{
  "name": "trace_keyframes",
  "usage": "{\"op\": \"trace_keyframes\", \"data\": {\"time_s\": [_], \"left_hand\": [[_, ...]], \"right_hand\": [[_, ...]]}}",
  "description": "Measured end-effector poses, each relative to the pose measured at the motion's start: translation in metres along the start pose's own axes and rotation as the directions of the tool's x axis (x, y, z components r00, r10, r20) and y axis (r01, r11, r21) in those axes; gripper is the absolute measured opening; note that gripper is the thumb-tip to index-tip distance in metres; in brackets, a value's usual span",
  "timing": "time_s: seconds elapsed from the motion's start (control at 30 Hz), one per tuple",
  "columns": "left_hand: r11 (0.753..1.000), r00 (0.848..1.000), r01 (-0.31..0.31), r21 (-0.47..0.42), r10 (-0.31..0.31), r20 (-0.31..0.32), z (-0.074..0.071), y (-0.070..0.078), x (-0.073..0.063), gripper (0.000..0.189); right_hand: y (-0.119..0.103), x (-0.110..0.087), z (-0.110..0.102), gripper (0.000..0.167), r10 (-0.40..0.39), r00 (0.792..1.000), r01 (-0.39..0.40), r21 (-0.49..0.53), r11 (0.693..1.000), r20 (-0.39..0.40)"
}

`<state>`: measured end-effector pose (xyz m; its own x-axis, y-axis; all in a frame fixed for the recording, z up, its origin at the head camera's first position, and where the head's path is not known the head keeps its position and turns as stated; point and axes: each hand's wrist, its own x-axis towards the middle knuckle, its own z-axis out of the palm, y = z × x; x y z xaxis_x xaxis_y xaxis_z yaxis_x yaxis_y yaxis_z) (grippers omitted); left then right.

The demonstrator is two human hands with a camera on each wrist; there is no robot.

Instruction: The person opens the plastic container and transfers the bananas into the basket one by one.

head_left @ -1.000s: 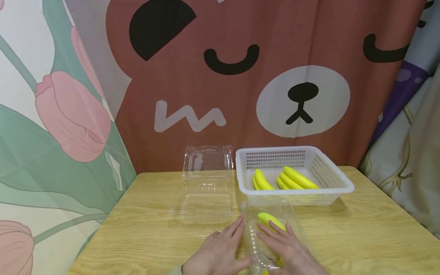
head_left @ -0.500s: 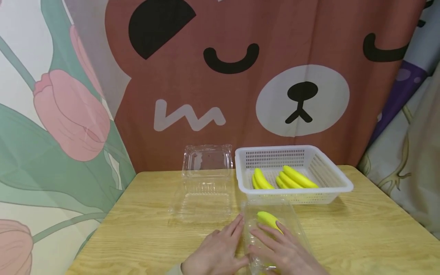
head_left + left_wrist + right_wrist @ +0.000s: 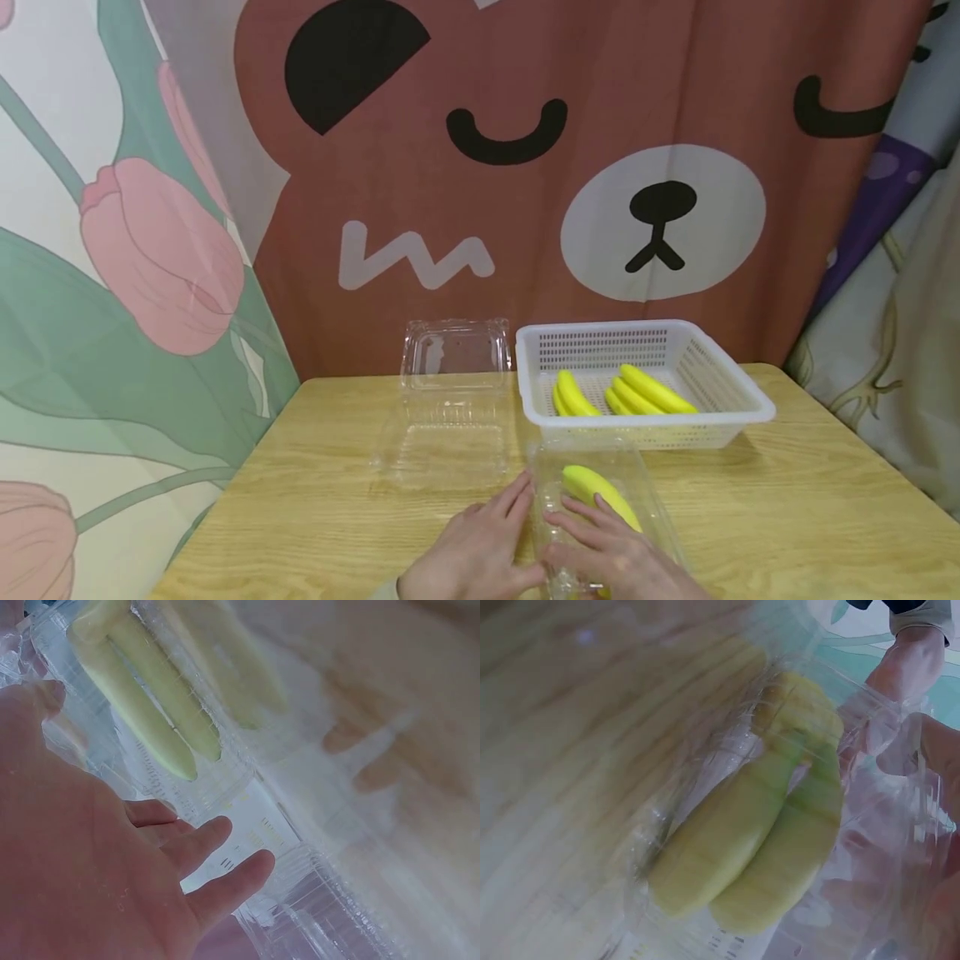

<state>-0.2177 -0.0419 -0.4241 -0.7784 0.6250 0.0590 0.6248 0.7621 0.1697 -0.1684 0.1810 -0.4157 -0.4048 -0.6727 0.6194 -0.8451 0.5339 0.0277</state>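
Note:
A bunch of yellow bananas [image 3: 742, 844] lies inside a clear plastic clamshell box [image 3: 592, 452] at the table's near side. The lid looks folded over the fruit; whether its edge is fastened I cannot tell. My left hand [image 3: 480, 546] stands along the box's left side, its fingers fairly straight and touching or very near the wall. Across the top of the box lies my right hand [image 3: 618, 550], fingers spread, pressing the plastic and covering part of the bananas. In the left wrist view the bananas [image 3: 142, 697] show through the clear wall, beyond my left hand [image 3: 112, 840].
A white perforated basket [image 3: 645, 421] holding several more bananas [image 3: 652, 390] stands just behind the box. Left of it, another clear clamshell [image 3: 450, 475] lies with its lid raised. A bear-print curtain [image 3: 510, 200] hangs behind the wooden table [image 3: 322, 500].
My right hand has slid slightly towards the near left over the box, so more of the banana shows beyond its fingers. The left hand keeps its place beside the box.

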Motion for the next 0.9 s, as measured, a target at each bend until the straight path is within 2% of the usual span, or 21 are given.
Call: {"op": "trace_keyframes", "data": {"time_s": [0.13,0.27,0.47,0.53,0.7,0.8,0.83,0.9], "left_hand": [[1.0,1.0,-0.006,0.005,0.006,-0.014,-0.0027,0.0007,0.0011,0.09],[1.0,1.0,-0.014,0.0,0.014,-0.016,-0.0032,0.0004,0.0003,0.092],[1.0,1.0,-0.008,0.001,0.008,-0.002,-0.0011,-0.0002,-0.0003,0.094],[1.0,1.0,-0.006,0.008,0.006,-0.005,-0.001,-0.0002,0.0002,0.095],[1.0,1.0,-0.012,0.018,0.013,-0.019,-0.0009,0.0003,0.0001,0.096],[1.0,1.0,-0.017,0.011,0.018,-0.023,-0.0003,0.0004,-0.0005,0.094],[1.0,1.0,-0.019,0.009,0.02,-0.023,-0.0001,0.0004,-0.0008,0.092],[1.0,0.999,-0.026,0.012,0.026,-0.03,0.0006,-0.0001,-0.0013,0.092]], "right_hand": [[-0.0005,0.003,0.0005,0.05,-0.019,0.999,0.018,-0.04,0.999,-0.044],[0.0013,0.0019,0.0021,0.036,-0.062,0.996,0.058,-0.052,0.997,-0.066],[0.003,-0.0004,0.0051,0.037,-0.098,0.992,0.094,-0.051,0.994,-0.086],[0.0028,-0.0002,0.0051,0.034,-0.086,0.993,0.083,-0.041,0.996,-0.084],[0.0008,-0.0006,0.0038,0.048,-0.027,0.998,0.028,0.026,0.999,-0.052],[0.0004,-0.0006,0.0025,0.051,-0.004,0.999,0.008,0.078,0.997,-0.042],[0.0008,0.0001,0.0012,0.051,0.008,0.998,-0.002,0.096,0.995,-0.056],[0.0036,0.0048,-0.0017,0.04,0.006,0.992,0.01,0.123,0.992,-0.129]]}}
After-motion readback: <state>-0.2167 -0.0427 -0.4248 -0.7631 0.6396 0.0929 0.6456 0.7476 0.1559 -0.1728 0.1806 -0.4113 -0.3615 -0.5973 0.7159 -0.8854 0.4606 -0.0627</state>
